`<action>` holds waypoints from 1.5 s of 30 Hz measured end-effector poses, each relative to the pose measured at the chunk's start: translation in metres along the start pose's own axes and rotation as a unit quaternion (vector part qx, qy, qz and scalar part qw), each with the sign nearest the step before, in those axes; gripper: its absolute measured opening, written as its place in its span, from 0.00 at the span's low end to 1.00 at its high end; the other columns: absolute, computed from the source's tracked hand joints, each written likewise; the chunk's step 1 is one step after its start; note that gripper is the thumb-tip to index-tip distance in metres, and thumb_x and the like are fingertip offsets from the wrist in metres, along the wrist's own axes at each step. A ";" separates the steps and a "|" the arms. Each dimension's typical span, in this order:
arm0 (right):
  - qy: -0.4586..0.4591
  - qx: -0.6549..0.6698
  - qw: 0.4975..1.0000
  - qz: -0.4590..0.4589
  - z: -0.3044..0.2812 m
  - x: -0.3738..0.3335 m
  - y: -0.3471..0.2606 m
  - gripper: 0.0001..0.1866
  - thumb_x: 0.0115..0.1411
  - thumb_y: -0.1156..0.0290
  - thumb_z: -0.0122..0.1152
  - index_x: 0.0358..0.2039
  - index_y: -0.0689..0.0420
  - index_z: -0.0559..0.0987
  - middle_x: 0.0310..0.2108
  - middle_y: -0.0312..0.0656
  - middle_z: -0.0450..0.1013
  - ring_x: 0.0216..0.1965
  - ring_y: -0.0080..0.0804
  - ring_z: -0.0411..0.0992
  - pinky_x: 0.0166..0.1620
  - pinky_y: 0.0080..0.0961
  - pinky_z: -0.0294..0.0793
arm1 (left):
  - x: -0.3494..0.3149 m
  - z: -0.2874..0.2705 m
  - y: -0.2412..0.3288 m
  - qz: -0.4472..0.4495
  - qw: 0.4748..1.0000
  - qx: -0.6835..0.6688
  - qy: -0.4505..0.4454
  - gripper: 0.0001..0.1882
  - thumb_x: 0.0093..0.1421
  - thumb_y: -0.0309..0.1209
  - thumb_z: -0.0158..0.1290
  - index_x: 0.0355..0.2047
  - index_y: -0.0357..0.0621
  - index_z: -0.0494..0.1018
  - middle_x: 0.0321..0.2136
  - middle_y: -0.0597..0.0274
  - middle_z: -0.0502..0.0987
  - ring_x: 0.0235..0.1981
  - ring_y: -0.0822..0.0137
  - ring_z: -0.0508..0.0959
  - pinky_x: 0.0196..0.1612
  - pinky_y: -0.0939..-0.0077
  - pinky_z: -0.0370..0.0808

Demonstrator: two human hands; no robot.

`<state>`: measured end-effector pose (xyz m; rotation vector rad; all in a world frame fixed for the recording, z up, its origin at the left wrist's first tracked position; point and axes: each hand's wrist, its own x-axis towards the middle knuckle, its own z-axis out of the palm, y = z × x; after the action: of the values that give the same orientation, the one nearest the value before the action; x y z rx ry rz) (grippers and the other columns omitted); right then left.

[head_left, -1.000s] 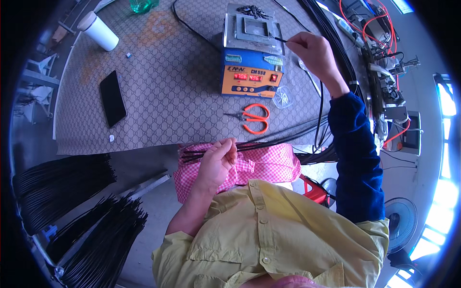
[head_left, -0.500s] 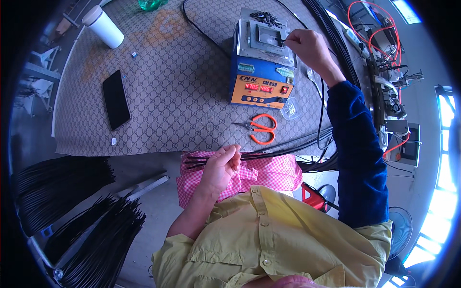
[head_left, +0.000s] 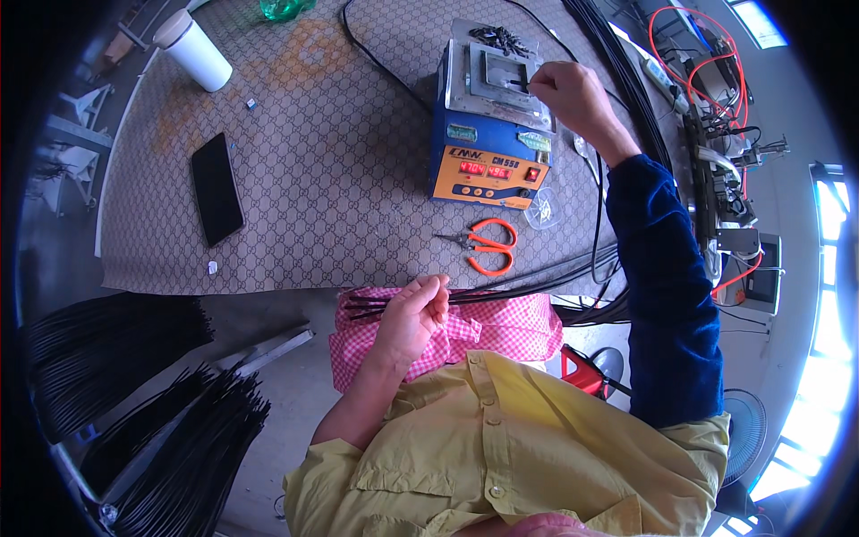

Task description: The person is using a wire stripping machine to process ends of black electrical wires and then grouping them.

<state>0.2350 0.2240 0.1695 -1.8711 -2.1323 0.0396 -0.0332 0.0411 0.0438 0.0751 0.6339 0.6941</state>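
Thin black cables [head_left: 510,293] lie across my lap at the table edge, and my left hand [head_left: 413,315] is closed around them, cable ends sticking out on its left. My right hand [head_left: 574,97] reaches out over a blue and orange solder pot [head_left: 488,174]. Its fingers are pinched at the right rim of the square metal basin [head_left: 506,73], with a small dark tip showing at the fingertips; the rest of what they hold is hidden. A heap of short dark scraps [head_left: 498,39] lies on the pot's far edge.
Orange-handled snips [head_left: 492,247] and a small clear dish [head_left: 541,208] lie before the pot. A black phone [head_left: 217,190] and white tumbler [head_left: 194,52] are on the left. Black cable bundles [head_left: 201,447] hang at lower left; more cables [head_left: 626,80] run along the table's right side.
My right hand has shifted very slightly nearer at the basin, still pinched. My left hand stays in place. The whole picture has moved down a little.
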 end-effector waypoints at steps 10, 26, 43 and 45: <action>-0.004 0.013 1.000 -0.005 -0.007 0.000 0.002 0.08 0.47 0.69 0.57 0.25 0.61 0.77 0.20 0.42 0.73 0.21 0.29 0.71 0.27 0.23 0.69 | -0.002 0.004 0.001 0.001 1.000 0.011 0.005 0.08 0.57 0.31 0.45 0.34 0.40 0.69 0.21 0.69 0.68 0.21 0.77 0.66 0.26 0.84 0.63; 0.012 0.196 0.980 0.016 -0.019 -0.004 0.006 0.09 0.47 0.67 0.58 0.26 0.60 0.78 0.15 0.35 0.70 0.17 0.26 0.68 0.23 0.23 0.66 | -0.002 0.003 0.001 -0.001 1.000 0.011 0.001 0.08 0.58 0.31 0.45 0.33 0.41 0.70 0.21 0.69 0.69 0.22 0.78 0.66 0.26 0.84 0.63; -0.021 -0.241 0.961 -0.134 -0.011 0.006 -0.025 0.05 0.47 0.77 0.50 0.24 0.57 0.75 0.29 0.39 0.69 0.29 0.36 0.71 0.31 0.29 0.72 | 0.000 0.000 0.001 -0.006 1.000 -0.006 0.001 0.09 0.57 0.31 0.45 0.33 0.39 0.70 0.21 0.69 0.69 0.21 0.78 0.66 0.26 0.84 0.63; -0.014 -0.240 0.960 -0.143 -0.009 0.005 -0.025 0.05 0.47 0.77 0.50 0.24 0.57 0.74 0.28 0.39 0.69 0.29 0.36 0.71 0.31 0.29 0.72 | 0.000 -0.001 0.001 -0.007 1.000 -0.007 0.003 0.09 0.57 0.31 0.45 0.33 0.39 0.70 0.21 0.69 0.69 0.21 0.78 0.66 0.26 0.84 0.64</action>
<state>0.2129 0.2235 0.1841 -1.7678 -2.5836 -0.5648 -0.0342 0.0418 0.0437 0.0557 0.6348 0.6858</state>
